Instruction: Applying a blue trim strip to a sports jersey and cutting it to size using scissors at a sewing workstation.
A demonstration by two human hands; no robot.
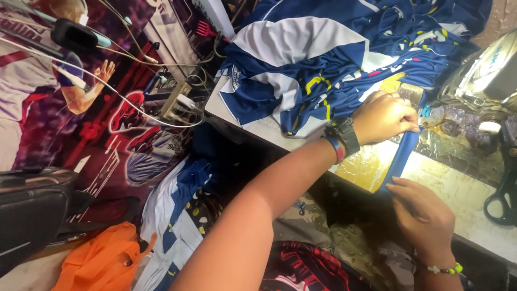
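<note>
The left hand (383, 116) pinches the blue fabric strip (401, 156) by the sewing machine (484, 81) while the right hand (423, 213) pinches its lower end on the bench (458, 188), the jersey (323, 59) heaped behind, most of the strip not yet fed.

At ten o'clock I see a wall covered by a purple and red sports poster (107, 118), with thin white cables (129, 105) and a beige power strip (177, 102) across it. At seven o'clock, a crumpled orange cloth bag (102, 261) lies low. At four o'clock, a worn pale worktable (463, 199).
</note>
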